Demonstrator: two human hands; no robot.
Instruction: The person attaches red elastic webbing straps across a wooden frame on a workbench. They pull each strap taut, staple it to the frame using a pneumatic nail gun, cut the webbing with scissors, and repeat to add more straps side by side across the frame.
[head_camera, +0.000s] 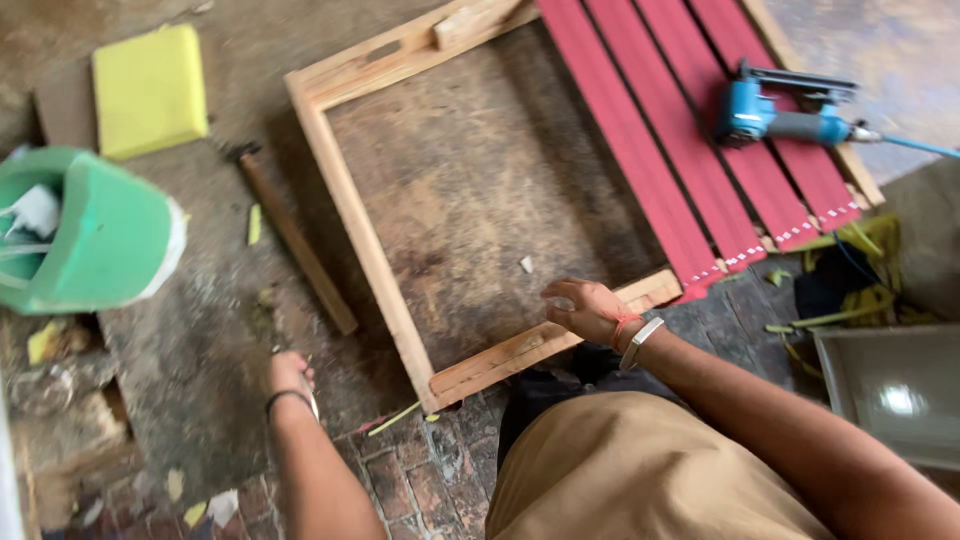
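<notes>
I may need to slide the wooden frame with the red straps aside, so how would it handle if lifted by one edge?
The wooden frame looks rigid, its rails joined at the corners, so it likely lifts as one piece. The red straps cover only one side, where a blue nail gun lies; that end probably weighs more, and the gun could slide off.

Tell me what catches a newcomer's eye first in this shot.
The big wooden frame on the floor, half covered at upper right by red straps, with a blue nail gun lying on them. The right hand rests on the frame's near rail; the left hand is down by the floor. A yellow foam block sits upper left.
</notes>
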